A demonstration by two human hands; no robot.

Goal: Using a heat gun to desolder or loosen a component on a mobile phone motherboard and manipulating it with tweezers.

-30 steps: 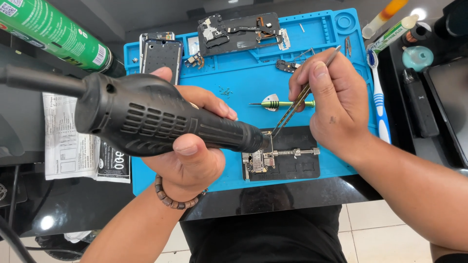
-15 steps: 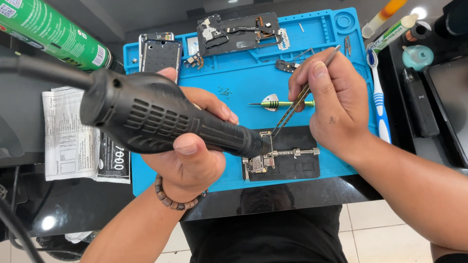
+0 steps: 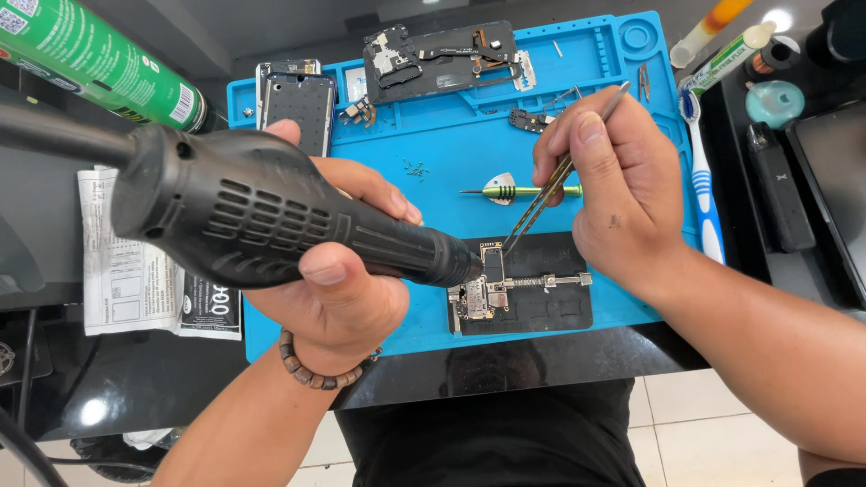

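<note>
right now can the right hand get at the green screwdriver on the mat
Probably not freely: the right hand already grips tweezers, though the green screwdriver lies on the blue mat just beside its fingers.

Green spray can (image 3: 99, 68), blue-white toothbrush (image 3: 702, 171), green-handled screwdriver (image 3: 519, 191), paper sheet (image 3: 122, 271)

Bright, sharp — glare on tabletop (image 3: 90, 410).

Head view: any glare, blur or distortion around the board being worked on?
Head view: sharp at the circuit board and tweezers, no motion blur. The heat gun in the left hand looms large, being close to the lens. Ceiling-light glare sits on the glossy black desk, well off the blue mat. Soft, even light and faint shadows under the right hand.
</note>
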